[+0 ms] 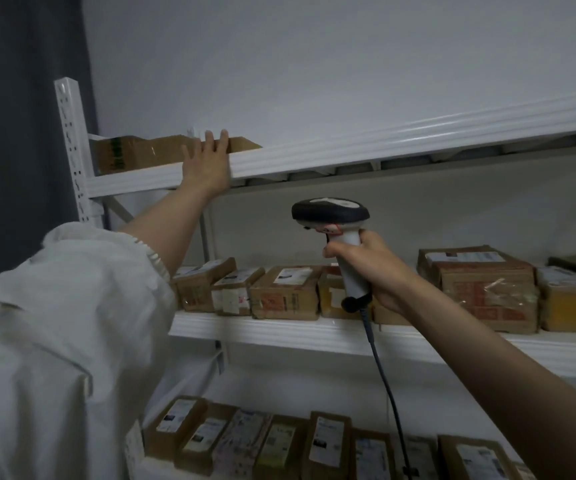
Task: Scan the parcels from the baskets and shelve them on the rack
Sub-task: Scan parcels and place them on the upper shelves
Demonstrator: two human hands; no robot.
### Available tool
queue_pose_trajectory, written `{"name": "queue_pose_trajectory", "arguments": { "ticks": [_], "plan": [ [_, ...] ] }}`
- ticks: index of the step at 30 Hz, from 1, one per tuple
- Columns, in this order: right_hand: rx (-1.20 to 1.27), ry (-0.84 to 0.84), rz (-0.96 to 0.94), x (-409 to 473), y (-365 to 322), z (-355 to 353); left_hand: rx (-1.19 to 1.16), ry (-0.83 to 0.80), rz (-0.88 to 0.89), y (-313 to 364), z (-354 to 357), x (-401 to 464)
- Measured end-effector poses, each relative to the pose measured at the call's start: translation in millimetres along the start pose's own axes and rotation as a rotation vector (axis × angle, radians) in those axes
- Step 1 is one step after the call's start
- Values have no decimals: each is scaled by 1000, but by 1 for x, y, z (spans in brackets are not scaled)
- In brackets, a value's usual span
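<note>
A brown cardboard parcel [134, 152] lies at the left end of the white rack's top shelf [349, 147]. My left hand [207, 164] reaches up to it, palm flat against its front side and fingers spread over its top edge. My right hand [371, 268] is closed around the grip of a white and black barcode scanner [331, 216], held upright in front of the middle shelf. The scanner's dark cable [388, 386] hangs down from the handle.
The middle shelf [279, 329] carries a row of several brown labelled parcels [286, 291], a larger box [480, 285] at the right. More parcels [272, 441] stand on edge on the lower shelf. The rack's upright post [72, 150] stands left, beside a dark curtain [9, 133].
</note>
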State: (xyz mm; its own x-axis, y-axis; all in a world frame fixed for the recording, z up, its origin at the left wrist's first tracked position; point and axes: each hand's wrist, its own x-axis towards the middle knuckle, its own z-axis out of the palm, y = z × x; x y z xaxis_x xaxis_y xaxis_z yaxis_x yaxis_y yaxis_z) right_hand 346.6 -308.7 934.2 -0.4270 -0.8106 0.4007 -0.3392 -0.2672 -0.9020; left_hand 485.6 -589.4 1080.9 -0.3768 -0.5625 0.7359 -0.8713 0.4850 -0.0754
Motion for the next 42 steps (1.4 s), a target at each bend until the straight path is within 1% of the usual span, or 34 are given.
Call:
{"name": "queue_pose_trajectory", "arguments": {
  "ticks": [2, 5, 6, 8, 10, 12, 16, 19, 21, 23, 28, 32, 35, 39, 42],
  "plan": [
    [-18, 23, 12, -10, 4, -5, -71, 89, 10, 8, -4, -24],
    [13, 53, 36, -30, 15, -10, -122, 291, 16, 23, -7, -67],
    [35, 58, 37, -38, 20, -11, -131, 330, 16, 29, -6, -84],
    [90, 76, 50, -54, 33, -13, -172, 324, 32, 43, -1, -122],
    [183, 104, 88, -71, 46, -15, -236, 247, 69, 58, 6, -163],
    [266, 126, 131, -91, 58, -18, -277, 128, 111, 75, 14, -205],
    [288, 168, 216, -140, 87, -28, -326, -96, 223, 112, 33, -283],
    [304, 215, 307, -180, 115, -37, -368, -311, 271, 150, 44, -338],
    [314, 266, 364, -210, 135, -47, -416, -435, 294, 178, 52, -371],
    [304, 325, 424, -243, 155, -59, -466, -523, 352, 205, 60, -403],
    [312, 535, 503, -332, 209, -89, -538, -736, 523, 272, 76, -488],
    [324, 711, 630, -412, 245, -103, -635, -942, 682, 317, 84, -562],
    [337, 902, 709, -477, 266, -103, -662, -1054, 777, 345, 84, -625],
    [464, 1098, 837, -576, 285, -92, -659, -1203, 917, 374, 73, -719],
    [461, 1273, 928, -657, 291, -82, -670, -1291, 1021, 395, 64, -793]
  ]
}}
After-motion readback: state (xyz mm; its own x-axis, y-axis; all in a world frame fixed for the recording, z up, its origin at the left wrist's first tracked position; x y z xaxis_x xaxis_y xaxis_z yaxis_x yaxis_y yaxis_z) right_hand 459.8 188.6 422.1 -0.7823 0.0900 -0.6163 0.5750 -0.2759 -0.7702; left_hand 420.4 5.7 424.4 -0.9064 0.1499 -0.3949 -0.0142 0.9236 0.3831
